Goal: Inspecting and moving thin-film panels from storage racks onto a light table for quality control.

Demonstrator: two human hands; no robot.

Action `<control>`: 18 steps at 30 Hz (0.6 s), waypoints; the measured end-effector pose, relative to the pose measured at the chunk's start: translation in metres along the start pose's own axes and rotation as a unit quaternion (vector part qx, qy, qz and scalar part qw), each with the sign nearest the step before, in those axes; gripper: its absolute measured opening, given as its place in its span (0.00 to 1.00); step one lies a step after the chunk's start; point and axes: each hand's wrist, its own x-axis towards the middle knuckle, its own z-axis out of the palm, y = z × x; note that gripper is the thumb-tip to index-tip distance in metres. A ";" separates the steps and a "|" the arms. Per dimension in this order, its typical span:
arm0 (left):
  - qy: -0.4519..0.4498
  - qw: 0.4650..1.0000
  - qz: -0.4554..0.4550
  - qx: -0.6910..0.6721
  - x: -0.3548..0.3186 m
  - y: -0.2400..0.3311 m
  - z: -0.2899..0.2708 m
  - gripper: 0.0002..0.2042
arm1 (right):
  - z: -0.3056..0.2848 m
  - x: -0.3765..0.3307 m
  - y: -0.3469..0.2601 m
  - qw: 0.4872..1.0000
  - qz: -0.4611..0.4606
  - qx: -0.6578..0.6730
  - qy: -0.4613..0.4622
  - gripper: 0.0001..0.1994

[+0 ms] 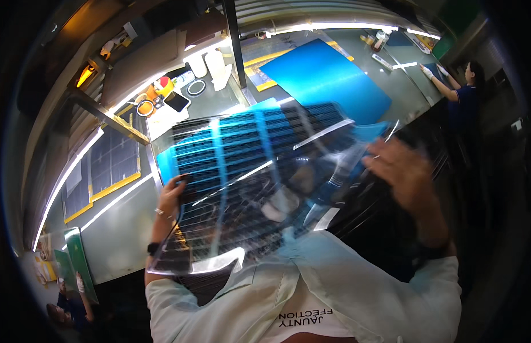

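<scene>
A large, glossy, see-through sheet [242, 194] with dark parallel lines spans the space in front of my body, tilted and bent, with bright light streaks reflected on it. My left hand [171, 195] is closed on its left edge. At the sheet's right edge is my right hand [399, 168], smeared by motion; whether its fingers grip the edge cannot be made out. Blue shows through the sheet from the table behind it. Beyond its upper right side lies a flat, shiny blue sheet [325, 77] on the grey worktable [365, 60].
A phone [177, 102], an orange cup [145, 107] and white bottles [218, 66] stand at the back left. Yellow-edged dark panels [114, 157] lie left. A dark post [234, 43] rises behind. Co-workers are at the right [468, 94] and lower left, by a green panel [79, 260].
</scene>
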 end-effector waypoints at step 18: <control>0.100 0.989 -0.079 0.076 -0.007 -0.066 -0.181 0.07 | 0.289 -0.182 -0.079 0.518 0.581 0.552 -0.299 0.14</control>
